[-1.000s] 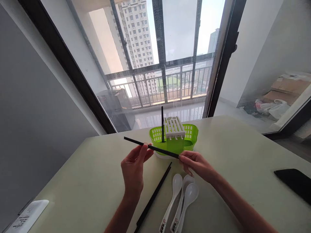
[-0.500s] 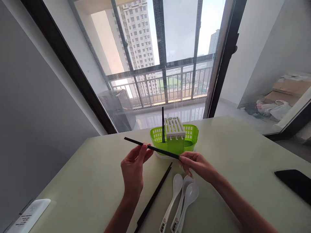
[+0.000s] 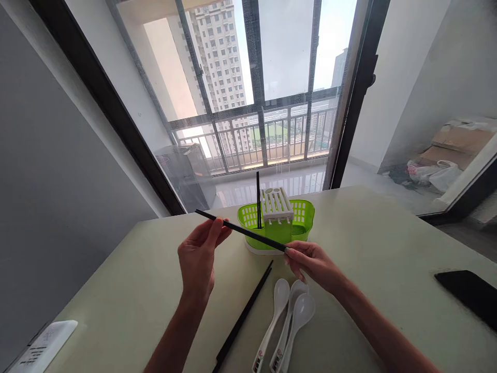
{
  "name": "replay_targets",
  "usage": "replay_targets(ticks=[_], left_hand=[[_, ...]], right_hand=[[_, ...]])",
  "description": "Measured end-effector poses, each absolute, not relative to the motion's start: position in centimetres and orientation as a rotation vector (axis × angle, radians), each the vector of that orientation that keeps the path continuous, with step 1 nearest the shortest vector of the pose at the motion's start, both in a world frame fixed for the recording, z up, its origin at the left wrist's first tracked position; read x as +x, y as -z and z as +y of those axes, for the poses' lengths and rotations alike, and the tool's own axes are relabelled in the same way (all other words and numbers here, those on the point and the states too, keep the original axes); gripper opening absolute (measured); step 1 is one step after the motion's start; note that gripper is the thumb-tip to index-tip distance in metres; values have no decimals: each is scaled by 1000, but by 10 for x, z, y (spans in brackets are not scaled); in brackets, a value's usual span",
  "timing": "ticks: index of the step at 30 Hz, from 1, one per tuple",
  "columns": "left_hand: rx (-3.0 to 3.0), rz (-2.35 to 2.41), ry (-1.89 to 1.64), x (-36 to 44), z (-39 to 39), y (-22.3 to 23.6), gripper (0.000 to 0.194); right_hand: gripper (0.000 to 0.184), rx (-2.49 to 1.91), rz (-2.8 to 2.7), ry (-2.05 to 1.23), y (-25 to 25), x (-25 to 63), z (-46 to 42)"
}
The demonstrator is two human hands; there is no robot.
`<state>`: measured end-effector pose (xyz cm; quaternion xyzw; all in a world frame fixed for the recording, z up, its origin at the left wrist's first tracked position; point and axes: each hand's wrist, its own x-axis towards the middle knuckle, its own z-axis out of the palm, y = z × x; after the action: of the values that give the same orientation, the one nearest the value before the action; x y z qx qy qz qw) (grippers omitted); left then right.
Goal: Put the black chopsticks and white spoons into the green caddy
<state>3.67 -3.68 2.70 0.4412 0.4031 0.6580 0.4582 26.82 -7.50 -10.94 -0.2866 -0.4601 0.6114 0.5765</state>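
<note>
The green caddy (image 3: 277, 231) has a compartment at each end and a white slotted top (image 3: 276, 204) over its middle. Black chopsticks (image 3: 258, 202) stand nearly upright in its left compartment (image 3: 250, 221); its right compartment (image 3: 310, 217) shows a green inner floor. In front of the caddy, the left hand (image 3: 200, 254) and right hand (image 3: 312, 259) pinch a black chopstick length (image 3: 252, 234) near opposite ends, above the worktop (image 3: 373, 233); whether it is one stick or two is unclear. More black sticks (image 3: 243, 314) lie slanted on the near side of the caddy, beside three white spoons (image 3: 305, 309). The worktop's far edge runs just behind the caddy. Broad stretches of worktop flank the caddy, reaching rightward to a black flat object (image 3: 469, 298) and, nearer and leftward, to a white object (image 3: 50, 344).
</note>
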Motion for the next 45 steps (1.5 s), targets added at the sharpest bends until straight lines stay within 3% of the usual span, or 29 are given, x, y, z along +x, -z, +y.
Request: replay_targets(ticks=[7, 11, 21, 45], left_hand=[[1464, 1046, -1769, 34, -2, -91, 36], [1667, 1089, -1698, 39, 15, -105, 35], [2046, 1239, -1311, 68, 78, -65, 28], [2001, 1035, -1094, 95, 119, -27, 41]], right_hand=[[30, -578, -989, -1453, 112, 270, -75], [27, -535, -1007, -1503, 110, 268, -77], [29, -578, -1046, -1526, 102, 264, -78], [29, -582, -1009, -1543, 105, 270, -74]])
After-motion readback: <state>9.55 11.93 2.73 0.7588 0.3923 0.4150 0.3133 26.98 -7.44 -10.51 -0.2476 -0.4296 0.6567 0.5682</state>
